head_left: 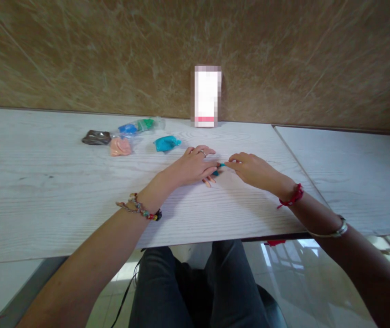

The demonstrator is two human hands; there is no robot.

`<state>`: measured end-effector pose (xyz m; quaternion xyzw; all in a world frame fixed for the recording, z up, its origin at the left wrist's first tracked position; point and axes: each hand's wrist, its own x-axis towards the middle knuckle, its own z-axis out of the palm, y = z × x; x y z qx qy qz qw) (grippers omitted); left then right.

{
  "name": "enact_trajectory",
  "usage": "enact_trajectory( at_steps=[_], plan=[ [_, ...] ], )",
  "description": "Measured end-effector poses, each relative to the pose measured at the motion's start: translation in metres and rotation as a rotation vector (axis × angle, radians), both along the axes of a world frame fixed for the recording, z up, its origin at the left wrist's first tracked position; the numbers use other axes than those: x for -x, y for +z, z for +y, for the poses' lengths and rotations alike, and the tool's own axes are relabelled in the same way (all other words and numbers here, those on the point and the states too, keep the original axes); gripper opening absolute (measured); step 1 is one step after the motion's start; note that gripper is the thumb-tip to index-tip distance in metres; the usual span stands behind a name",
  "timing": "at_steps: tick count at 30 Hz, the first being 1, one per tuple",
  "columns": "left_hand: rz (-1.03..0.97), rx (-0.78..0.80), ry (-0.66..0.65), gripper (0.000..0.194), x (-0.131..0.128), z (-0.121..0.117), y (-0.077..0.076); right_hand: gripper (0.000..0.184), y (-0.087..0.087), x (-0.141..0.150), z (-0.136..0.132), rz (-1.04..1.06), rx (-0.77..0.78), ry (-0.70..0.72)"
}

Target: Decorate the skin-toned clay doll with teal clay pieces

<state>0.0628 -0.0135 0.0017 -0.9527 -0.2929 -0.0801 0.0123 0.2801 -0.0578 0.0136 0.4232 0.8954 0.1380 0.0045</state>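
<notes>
A thin strip of teal modelling clay [222, 164] bridges the gap between my two hands above the white table. My left hand [193, 166], with a ring on one finger, is closed in a pinch on the strip's left end. At the strip's right end, the thumb and index finger of my right hand [251, 169] are pinched shut. More teal clay [215, 173] shows just under my left fingertips, partly hidden. Small peach-coloured strips [209, 181] stick out below my left hand; whether they are clay or fingertips I cannot tell.
Left of my hands lie a teal packet [166, 143], a peach packet [120, 146], a dark packet [96, 137], a blue packet [127, 129] and a green packet [145, 124]. A blurred white upright object [207, 98] leans on the brown wall [113, 54]. A seam crosses the table [61, 191] at right.
</notes>
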Motion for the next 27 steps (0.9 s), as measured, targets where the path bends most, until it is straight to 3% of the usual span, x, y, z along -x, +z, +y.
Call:
enact_trajectory(
  at_steps=[9,17,22,27],
  plan=[
    [0.009,0.029,0.005,0.038,0.001,0.000,0.000,0.039,-0.007,0.003,-0.003,0.064,0.020,-0.018],
    [0.004,0.026,-0.004,0.039,0.002,0.002,-0.001,0.043,-0.017,-0.007,0.005,0.339,0.094,-0.045],
    [0.000,0.027,-0.008,0.039,0.001,0.003,-0.001,0.043,-0.018,-0.003,0.002,0.231,0.009,-0.007],
    [-0.001,0.020,-0.010,0.039,0.002,0.003,-0.003,0.039,-0.018,0.003,0.002,0.172,0.024,0.000]
  ],
)
